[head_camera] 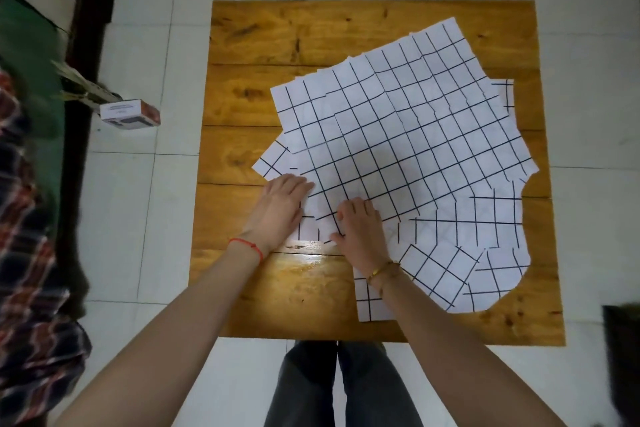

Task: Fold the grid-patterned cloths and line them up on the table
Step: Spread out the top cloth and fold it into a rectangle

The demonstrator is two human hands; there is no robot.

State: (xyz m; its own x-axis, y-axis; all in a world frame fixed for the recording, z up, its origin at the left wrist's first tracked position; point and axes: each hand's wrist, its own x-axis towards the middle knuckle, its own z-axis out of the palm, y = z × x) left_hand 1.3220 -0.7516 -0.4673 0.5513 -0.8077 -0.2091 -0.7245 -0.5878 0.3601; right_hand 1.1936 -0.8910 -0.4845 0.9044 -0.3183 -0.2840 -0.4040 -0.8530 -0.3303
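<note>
Several white cloths with a black grid pattern (398, 135) lie spread flat and overlapping on a square wooden table (311, 35), covering its middle and right side. My left hand (282, 206) rests on the near-left corner of the top cloth, fingers bent at its edge. Beside it, my right hand (360, 229) pinches the same cloth's near edge between thumb and fingers. More grid cloths (446, 274) lie underneath at the near right, partly hidden by my right forearm.
The table stands on white floor tiles. A small cardboard box (130, 114) sits on the floor to the left, next to a dark frame with green fabric (31, 55). Plaid fabric (31, 253) lies at the far left. A dark object (621, 340) is at the right edge.
</note>
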